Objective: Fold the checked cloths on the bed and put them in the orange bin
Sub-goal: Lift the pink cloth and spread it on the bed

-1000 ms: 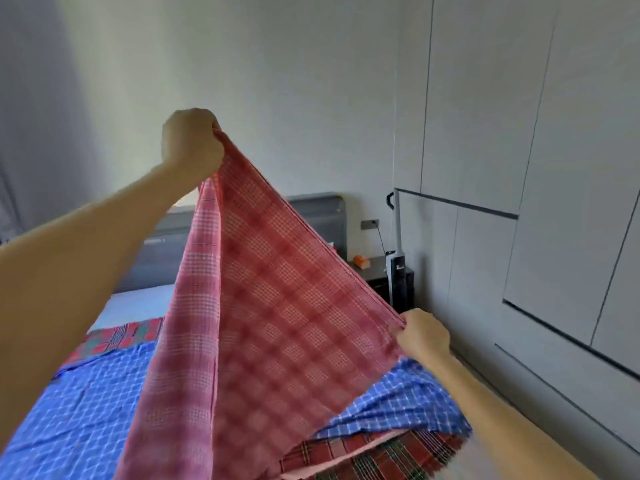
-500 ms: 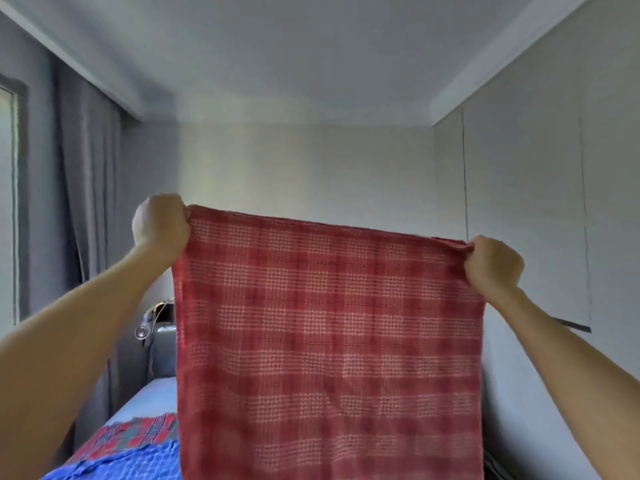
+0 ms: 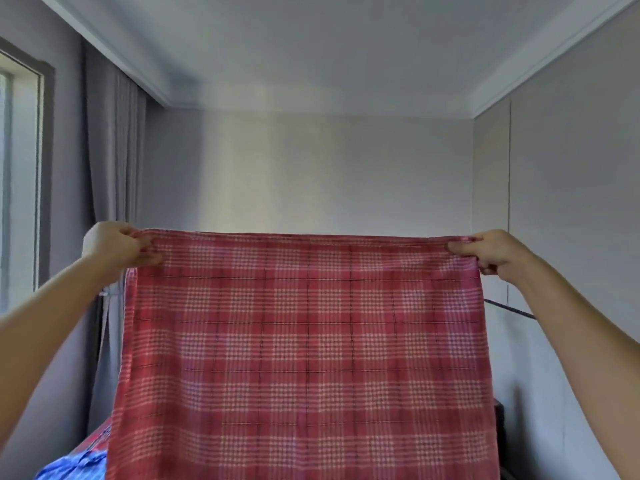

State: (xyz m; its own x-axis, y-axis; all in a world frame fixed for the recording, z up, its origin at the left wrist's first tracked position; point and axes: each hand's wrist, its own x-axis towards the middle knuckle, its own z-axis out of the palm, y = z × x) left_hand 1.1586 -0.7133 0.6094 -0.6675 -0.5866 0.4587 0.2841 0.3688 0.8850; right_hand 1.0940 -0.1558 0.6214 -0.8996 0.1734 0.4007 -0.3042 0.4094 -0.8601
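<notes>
A red checked cloth [image 3: 304,348] hangs spread out flat in front of me, held up by its top edge. My left hand [image 3: 117,247] pinches the top left corner and my right hand [image 3: 488,252] pinches the top right corner, arms stretched wide. The cloth's lower part runs out of the frame. At the bottom left, a bit of a blue checked cloth [image 3: 74,467] and a strip of a darker red checked cloth [image 3: 100,436] show on the bed. The orange bin is not in view.
A grey curtain [image 3: 110,168] and a window [image 3: 17,174] are on the left. Pale cupboard doors [image 3: 568,209] line the right wall. The back wall and ceiling fill the upper view. The cloth hides most of the bed.
My hands have moved further apart and level, pulling the red cloth's top edge taut. The view has tilted up towards the ceiling, so the bed has dropped mostly out of sight.
</notes>
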